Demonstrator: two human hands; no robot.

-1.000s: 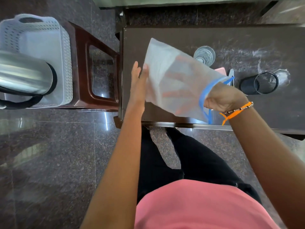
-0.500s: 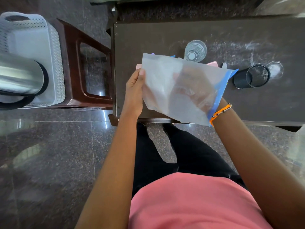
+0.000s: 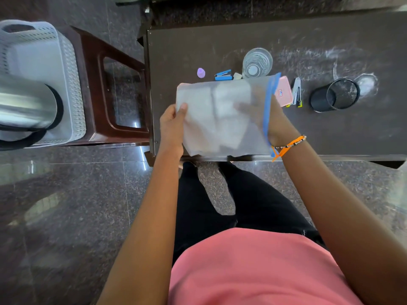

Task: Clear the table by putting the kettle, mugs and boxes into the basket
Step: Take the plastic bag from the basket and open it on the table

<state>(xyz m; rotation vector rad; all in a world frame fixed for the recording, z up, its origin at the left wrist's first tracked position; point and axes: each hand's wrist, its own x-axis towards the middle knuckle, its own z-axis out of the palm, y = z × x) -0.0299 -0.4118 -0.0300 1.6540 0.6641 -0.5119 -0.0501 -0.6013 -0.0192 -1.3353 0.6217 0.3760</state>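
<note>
Both hands, left hand [image 3: 172,126] and right hand [image 3: 274,119], grip a frosted zip bag [image 3: 222,117] above the desk [image 3: 330,133], the kettle [image 3: 26,104] already in the basket [image 3: 72,89]; swinging the bag might topple the glass [image 3: 256,62].

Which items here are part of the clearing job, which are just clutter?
Job:
kettle, already in the basket
left hand and right hand, both holding the zip pouch

Lying about on the table:
glass
blue stapler
grey stapler
pink case
mesh pen cup
</note>
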